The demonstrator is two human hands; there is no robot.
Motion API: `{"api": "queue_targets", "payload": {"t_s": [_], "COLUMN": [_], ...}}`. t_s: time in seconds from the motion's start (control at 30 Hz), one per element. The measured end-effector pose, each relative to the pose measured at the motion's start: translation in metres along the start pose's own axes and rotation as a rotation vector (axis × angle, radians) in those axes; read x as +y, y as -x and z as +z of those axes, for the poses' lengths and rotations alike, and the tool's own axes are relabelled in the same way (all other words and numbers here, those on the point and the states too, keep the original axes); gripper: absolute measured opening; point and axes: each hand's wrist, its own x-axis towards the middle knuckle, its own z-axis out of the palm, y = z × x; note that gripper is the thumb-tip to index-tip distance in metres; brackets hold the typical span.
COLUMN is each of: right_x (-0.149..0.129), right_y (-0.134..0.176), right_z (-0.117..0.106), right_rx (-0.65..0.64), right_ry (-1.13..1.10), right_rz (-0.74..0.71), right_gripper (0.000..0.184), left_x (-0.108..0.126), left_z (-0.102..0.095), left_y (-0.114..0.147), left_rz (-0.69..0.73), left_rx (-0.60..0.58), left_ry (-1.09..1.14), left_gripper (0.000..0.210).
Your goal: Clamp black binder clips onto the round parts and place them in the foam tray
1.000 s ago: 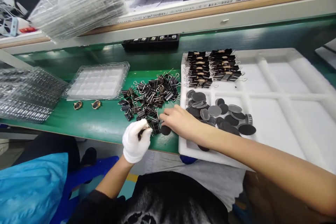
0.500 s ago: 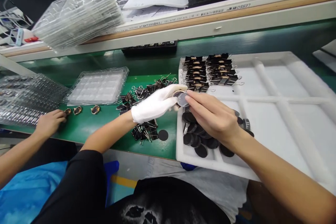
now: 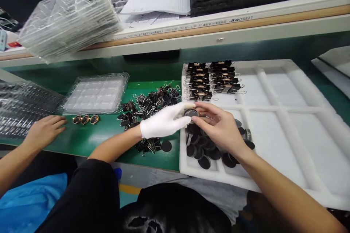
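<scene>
In a white glove, my left hand [image 3: 167, 121] grips a dark round disc [image 3: 191, 113] by its left side, thumb and fingers around the edge. My bare right hand [image 3: 222, 125] holds the same disc from the right, its thumb at the lower rim. The disc's upper face is greyish and shiny. Both hands are over the left edge of a white compartment tray [image 3: 290, 131]. Below them, a pile of black round discs [image 3: 203, 149] lies in the tray's near left compartment. Left of the tray is a heap of black binder clips [image 3: 153, 102].
Rows of clipped gold-edged pieces [image 3: 201, 80] fill the tray's far left compartment. One black disc [image 3: 166, 146] lies on the green table. A co-worker's hand [image 3: 45, 131] rests by several gold-rimmed round pieces [image 3: 85, 119]. Clear plastic trays [image 3: 95, 93] stand behind.
The clear disc in my right hand has come onto the round piece in my left, and both hands now grip them together. The co-worker's gold-rimmed pieces now sit side by side, that hand farther left.
</scene>
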Motion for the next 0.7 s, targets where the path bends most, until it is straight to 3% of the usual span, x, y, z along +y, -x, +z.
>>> {"api": "queue_targets", "payload": {"t_s": [0.07, 0.17, 0.3, 0.37, 0.43, 0.5, 0.57, 0.7], "right_x": [0.002, 0.006, 0.008, 0.008, 0.007, 0.007, 0.007, 0.008], "right_y": [-0.003, -0.007, -0.008, -0.01, -0.012, -0.015, -0.017, -0.02], "right_z": [-0.004, -0.006, -0.006, -0.008, -0.01, -0.013, -0.016, -0.018], "right_rx": [-0.071, -0.084, -0.08, -0.087, -0.085, -0.089, -0.107, -0.136], "right_ry": [-0.104, -0.19, -0.247, -0.301, -0.363, -0.418, -0.461, -0.543], "right_rz": [0.124, 0.195, 0.28, 0.332, 0.367, 0.383, 0.386, 0.408], "right_gripper": [0.047, 0.047, 0.039, 0.041, 0.041, 0.039, 0.04, 0.039], "left_x": [0.002, 0.003, 0.004, 0.005, 0.007, 0.007, 0.002, -0.018], "left_z": [0.003, 0.006, 0.001, -0.011, -0.031, -0.054, -0.076, -0.096], "left_y": [0.003, 0.006, 0.004, 0.003, 0.003, 0.007, 0.015, 0.037], "left_rz": [-0.02, -0.053, -0.043, -0.037, -0.08, -0.213, -0.366, -0.561], "left_rx": [0.037, 0.055, -0.009, 0.007, 0.129, 0.296, 0.401, 0.362], "left_ry": [-0.136, -0.342, -0.497, -0.541, -0.643, -0.805, -0.924, -0.959], "left_gripper": [0.047, 0.058, 0.067, 0.063, 0.048, 0.041, 0.048, 0.048]}}
